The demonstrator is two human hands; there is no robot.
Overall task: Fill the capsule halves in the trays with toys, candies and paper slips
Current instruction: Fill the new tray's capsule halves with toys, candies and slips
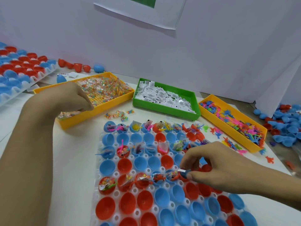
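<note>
Far left: second tray (pixel 24 74) of red and blue capsule halves, tilted on the table (pixel 78 144). Left hand (pixel 78 98) reaches into the yellow candy bin (pixel 104 93), fingers curled down among the wrapped candies; what it grasps cannot be told. Green bin (pixel 166 97) holds paper slips. Centre: clear tray (pixel 97 168), rows of capsule halves (pixel 107 167) alternately filled and unfilled. Right hand (pixel 210 165) pinches a paper slip (pixel 181 170) over a filled half. Right: yellow toy bin (pixel 234 121).

Glossy smooth plastic is seen in the capsule halves (pixel 107 167). The clear tray (pixel 96 190) is translucent plastic. The slips (pixel 164 93) are matt paper.
</note>
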